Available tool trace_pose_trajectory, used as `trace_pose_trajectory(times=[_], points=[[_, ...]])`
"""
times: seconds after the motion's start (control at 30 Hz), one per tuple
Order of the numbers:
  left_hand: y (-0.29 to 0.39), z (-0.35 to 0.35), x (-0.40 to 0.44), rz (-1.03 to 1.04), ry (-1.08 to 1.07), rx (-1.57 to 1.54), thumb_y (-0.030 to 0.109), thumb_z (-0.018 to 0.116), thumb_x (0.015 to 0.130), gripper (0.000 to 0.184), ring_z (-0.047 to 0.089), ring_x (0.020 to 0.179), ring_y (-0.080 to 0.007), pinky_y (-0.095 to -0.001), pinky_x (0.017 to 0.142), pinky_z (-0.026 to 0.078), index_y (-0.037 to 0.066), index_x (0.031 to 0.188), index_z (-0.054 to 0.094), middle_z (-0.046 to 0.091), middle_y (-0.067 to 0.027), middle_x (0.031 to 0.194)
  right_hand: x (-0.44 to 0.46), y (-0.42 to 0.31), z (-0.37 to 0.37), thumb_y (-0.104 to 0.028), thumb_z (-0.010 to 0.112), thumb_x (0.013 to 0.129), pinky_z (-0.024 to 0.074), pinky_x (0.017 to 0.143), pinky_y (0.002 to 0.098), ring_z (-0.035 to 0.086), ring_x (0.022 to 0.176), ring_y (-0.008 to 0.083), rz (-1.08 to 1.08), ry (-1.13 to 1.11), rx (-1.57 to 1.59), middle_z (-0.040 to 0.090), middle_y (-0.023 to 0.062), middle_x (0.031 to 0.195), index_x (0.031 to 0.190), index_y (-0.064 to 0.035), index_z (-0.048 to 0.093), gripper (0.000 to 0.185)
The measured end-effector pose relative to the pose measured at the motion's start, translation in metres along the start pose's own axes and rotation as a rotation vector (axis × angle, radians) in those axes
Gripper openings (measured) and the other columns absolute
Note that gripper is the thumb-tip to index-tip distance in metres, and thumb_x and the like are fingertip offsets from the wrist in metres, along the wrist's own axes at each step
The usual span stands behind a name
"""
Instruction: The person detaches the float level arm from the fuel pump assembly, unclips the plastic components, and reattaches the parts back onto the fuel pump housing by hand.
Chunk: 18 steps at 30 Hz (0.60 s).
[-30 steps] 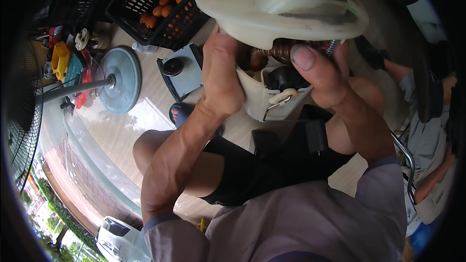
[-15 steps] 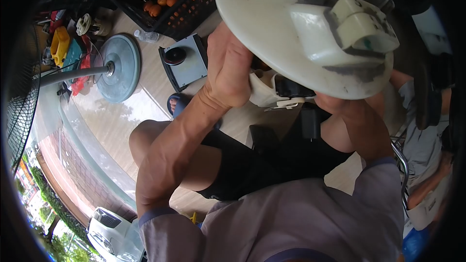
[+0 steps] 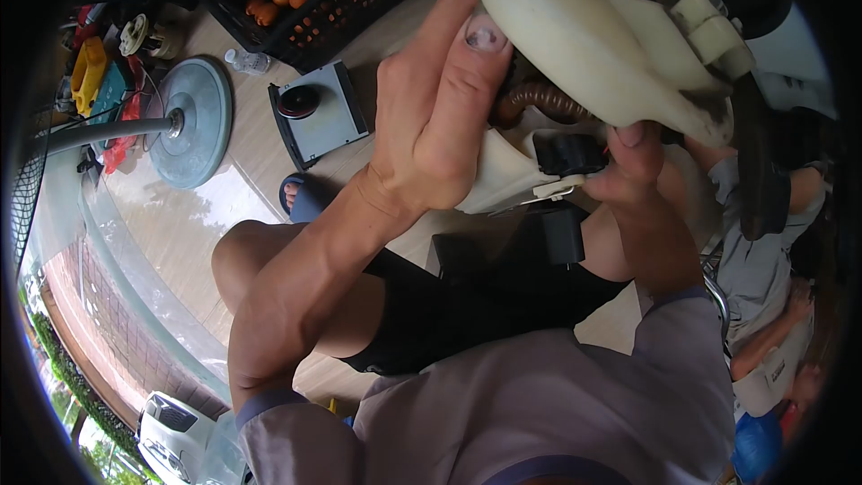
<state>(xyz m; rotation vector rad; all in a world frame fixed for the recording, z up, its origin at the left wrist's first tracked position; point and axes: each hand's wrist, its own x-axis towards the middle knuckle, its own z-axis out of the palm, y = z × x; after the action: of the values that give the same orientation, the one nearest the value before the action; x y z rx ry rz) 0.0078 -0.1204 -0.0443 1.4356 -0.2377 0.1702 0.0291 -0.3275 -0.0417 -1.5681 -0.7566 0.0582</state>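
Observation:
A worn cream plastic appliance [image 3: 575,36] with a broad rounded top and moulded blocks is held up before me; its exact kind is unclear. A gap beneath its rim shows a brown ribbed tube [image 3: 543,101]. Below that sits a cream lower housing [image 3: 498,171] with a black part [image 3: 570,153] set in it. My left hand [image 3: 429,112] is closed round the appliance's left side, thumb upward near the gap. My right hand [image 3: 633,162] grips the right side, its thumb against the rim; most of its fingers are hidden.
Black boxy items [image 3: 561,232] rest by my lap. Ahead are a black crate [image 3: 332,31] of orange fruit, a flat metal device [image 3: 328,117], a clear bottle [image 3: 247,61] and a round fan base [image 3: 193,126]. Another person [image 3: 768,287] is at the right.
The appliance's rounded top has tilted and shifted up and right, exposing the ribbed tube beneath. My left thumb has come into view, and the right thumb now shows at the rim.

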Motion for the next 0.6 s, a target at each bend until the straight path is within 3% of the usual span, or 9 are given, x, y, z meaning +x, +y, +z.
trace_pose_trajectory(times=[0.2, 0.37, 0.5, 0.6], points=[[-0.003, 0.003, 0.002, 0.198, 0.056, 0.016, 0.028, 0.052, 0.103, 0.044, 0.064, 0.066, -0.0168, -0.0295, 0.064, 0.051, -0.005, 0.131, 0.055, 0.068, -0.0128, 0.080, -0.009, 0.004, -0.006, -0.020, 0.056, 0.098, 0.0522, 0.103, 0.0453, 0.056, 0.127, 0.0318, 0.013, -0.018, 0.016, 0.050, 0.0223, 0.143, 0.143, 0.0091, 0.041, 0.056], [-0.003, 0.001, 0.001, 0.277, 0.071, 0.041, 0.028, 0.054, 0.102, 0.044, 0.069, 0.067, -0.0208, -0.0313, 0.063, 0.053, -0.005, 0.130, 0.055, 0.070, -0.0142, 0.084, -0.015, 0.007, -0.012, -0.022, 0.054, 0.099, 0.0516, 0.106, 0.0469, 0.054, 0.131, 0.0329, 0.029, -0.026, 0.010, 0.047, 0.0226, 0.147, 0.147, 0.0095, 0.038, 0.059], [-0.006, -0.002, 0.002, 0.425, 0.103, 0.175, 0.028, 0.054, 0.101, 0.044, 0.072, 0.071, -0.0242, -0.0316, 0.066, 0.055, -0.006, 0.130, 0.055, 0.072, -0.0158, 0.088, -0.023, 0.012, -0.015, -0.025, 0.048, 0.104, 0.0524, 0.106, 0.0477, 0.054, 0.132, 0.0346, 0.181, 0.012, 0.498, 0.047, 0.0238, 0.147, 0.147, 0.0110, 0.037, 0.058], [-0.004, -0.003, 0.002, 0.371, 0.076, 0.128, 0.029, 0.055, 0.101, 0.045, 0.073, 0.072, -0.0256, -0.0319, 0.066, 0.055, -0.006, 0.130, 0.055, 0.073, -0.0165, 0.091, -0.024, 0.016, -0.013, -0.027, 0.049, 0.104, 0.0516, 0.106, 0.0492, 0.053, 0.133, 0.0361, 0.106, -0.022, 0.085, 0.046, 0.0244, 0.148, 0.149, 0.0109, 0.035, 0.060]])
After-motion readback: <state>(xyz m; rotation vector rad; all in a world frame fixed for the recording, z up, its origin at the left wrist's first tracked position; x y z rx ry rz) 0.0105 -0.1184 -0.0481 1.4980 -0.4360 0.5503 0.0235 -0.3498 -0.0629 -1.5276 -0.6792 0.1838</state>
